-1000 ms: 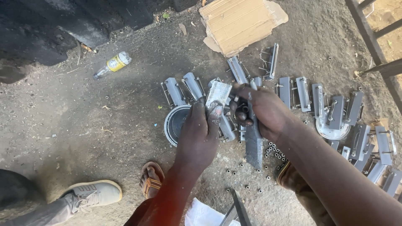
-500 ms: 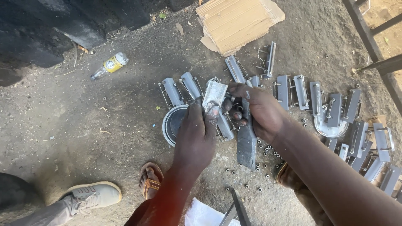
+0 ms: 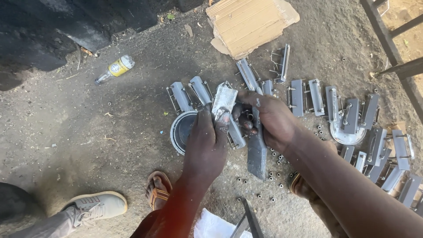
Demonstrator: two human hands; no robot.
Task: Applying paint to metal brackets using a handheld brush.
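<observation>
Two hands meet at the middle of the head view, over bare dirt ground (image 3: 88,145). We see our left hand (image 3: 207,141) with fingers pressed together around a flat grey metal piece (image 3: 224,100), which stands up out of the grip toward twelve o'clock. Our right hand (image 3: 269,119) is curled shut on a darker metal bracket (image 3: 257,154) that hangs down toward six o'clock (what the fingertips themselves pinch, we cannot tell). Both pieces sit just beside each other, above a round tin (image 3: 180,130) lying on the ground at nine o'clock of the hands.

More grey brackets (image 3: 335,105) lie scattered from twelve round to four o'clock, and small nuts (image 3: 275,156) dot the ground under the right wrist. A folded cardboard sheet (image 3: 249,22) lies at twelve o'clock, a plastic bottle (image 3: 115,68) at ten. A sandalled foot (image 3: 157,189) shows at six, and another person's pale shoe (image 3: 94,206) at eight.
</observation>
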